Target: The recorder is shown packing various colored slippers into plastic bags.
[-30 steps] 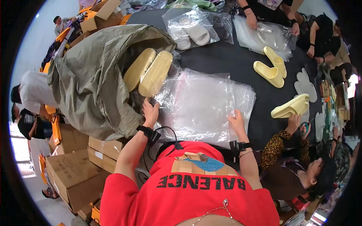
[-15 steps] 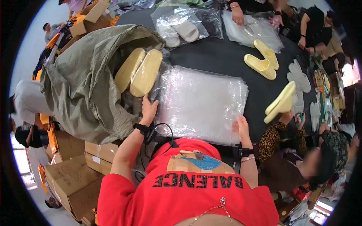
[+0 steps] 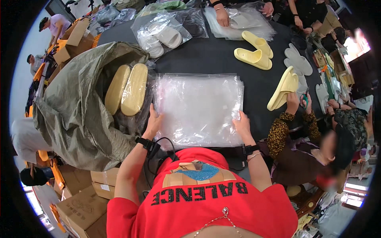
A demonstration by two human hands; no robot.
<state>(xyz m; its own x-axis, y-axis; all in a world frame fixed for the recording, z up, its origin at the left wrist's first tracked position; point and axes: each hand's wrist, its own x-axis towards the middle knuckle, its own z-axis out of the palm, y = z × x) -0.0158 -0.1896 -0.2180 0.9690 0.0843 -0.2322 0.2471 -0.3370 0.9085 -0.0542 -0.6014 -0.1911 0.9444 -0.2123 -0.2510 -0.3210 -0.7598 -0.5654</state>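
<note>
I see the clear-bag stack [image 3: 198,111] between left hand [image 3: 153,123] and right hand [image 3: 243,127]; whether fingers clamp its edges, I cannot tell. Left of left fingers: grey-green sack [image 3: 75,103], yellow slippers [image 3: 134,92] at its mouth.

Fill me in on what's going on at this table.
The person's left hand and right hand are at opposite sides of a stack of clear plastic bags lying flat on the black table. To the left, yellow slippers lie soles up at the mouth of a grey-green sack. On the right, a co-worker holds yellow footwear and scissors.
</note>
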